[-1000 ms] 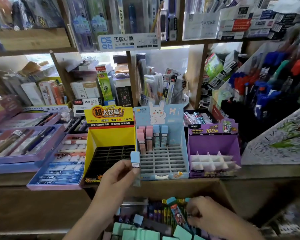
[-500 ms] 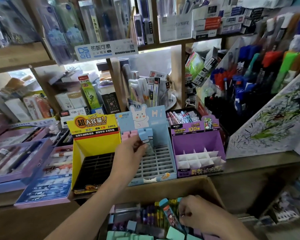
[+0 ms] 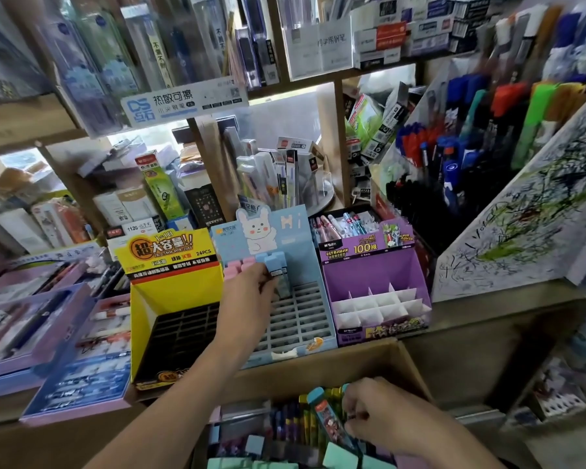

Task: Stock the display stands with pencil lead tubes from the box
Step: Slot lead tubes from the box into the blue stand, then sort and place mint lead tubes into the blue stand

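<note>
My left hand (image 3: pixel 247 299) holds a blue-capped lead tube (image 3: pixel 278 272) upright over the back row of the light blue bunny display stand (image 3: pixel 298 319), beside pink and blue tubes (image 3: pixel 241 265) standing there. A yellow stand (image 3: pixel 170 282) with a black grid sits to its left, a purple stand (image 3: pixel 379 282) with white dividers to its right. Lower down, my right hand (image 3: pixel 383 418) grips a teal-capped patterned tube (image 3: pixel 325 414) inside the cardboard box (image 3: pixel 369 358), which holds several more tubes.
Trays of pens (image 3: pixel 31 319) lie on the counter at left. A scribbled test-paper board (image 3: pixel 521 231) and a rack of coloured pens (image 3: pixel 454 147) stand at right. Shelves of packaged stationery (image 3: pixel 183 62) rise behind the stands.
My left hand carried the blue tube from in front of the stands up to the back row of the blue stand. My right hand stayed in the box on the teal-capped tube.
</note>
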A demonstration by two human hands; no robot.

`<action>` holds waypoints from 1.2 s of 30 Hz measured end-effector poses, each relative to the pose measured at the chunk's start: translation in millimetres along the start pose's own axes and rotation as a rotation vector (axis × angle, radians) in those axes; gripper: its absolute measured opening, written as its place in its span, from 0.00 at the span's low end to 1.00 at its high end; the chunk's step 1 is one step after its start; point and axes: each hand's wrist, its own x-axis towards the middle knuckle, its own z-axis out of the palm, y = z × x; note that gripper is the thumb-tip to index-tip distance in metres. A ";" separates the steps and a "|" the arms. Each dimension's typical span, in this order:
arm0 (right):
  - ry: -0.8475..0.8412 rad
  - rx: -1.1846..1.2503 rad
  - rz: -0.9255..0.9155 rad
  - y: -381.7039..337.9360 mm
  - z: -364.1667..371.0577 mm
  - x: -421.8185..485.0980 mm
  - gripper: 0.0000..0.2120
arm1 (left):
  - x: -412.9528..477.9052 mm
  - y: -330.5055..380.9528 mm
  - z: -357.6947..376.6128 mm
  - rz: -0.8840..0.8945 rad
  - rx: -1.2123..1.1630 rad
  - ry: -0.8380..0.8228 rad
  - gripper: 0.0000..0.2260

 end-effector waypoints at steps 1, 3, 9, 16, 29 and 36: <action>-0.001 0.004 -0.003 -0.5 -0.4 -0.2 0.04 | 0.4 0.3 0.2 -0.006 -0.004 -0.002 0.03; -0.001 0.008 -0.011 -1.2 -1.1 -0.8 0.05 | 1.1 0.2 0.6 -0.008 0.012 -0.014 0.03; 0.008 -0.015 -0.029 -1.8 -0.7 -1.2 0.10 | 1.3 -2.2 7.7 0.018 0.106 0.007 0.05; 0.011 -0.014 -0.038 0.8 0.0 1.7 0.12 | 0.0 -5.2 17.7 -0.093 0.074 -0.019 0.01; 0.069 -0.033 -0.078 8.9 12.0 12.1 0.15 | -99.3 -3.4 -27.3 0.048 0.064 -0.091 0.07; 0.026 -0.136 -0.129 2.4 20.9 10.8 0.14 | -166.5 -29.0 -52.2 -0.124 0.082 -0.436 0.10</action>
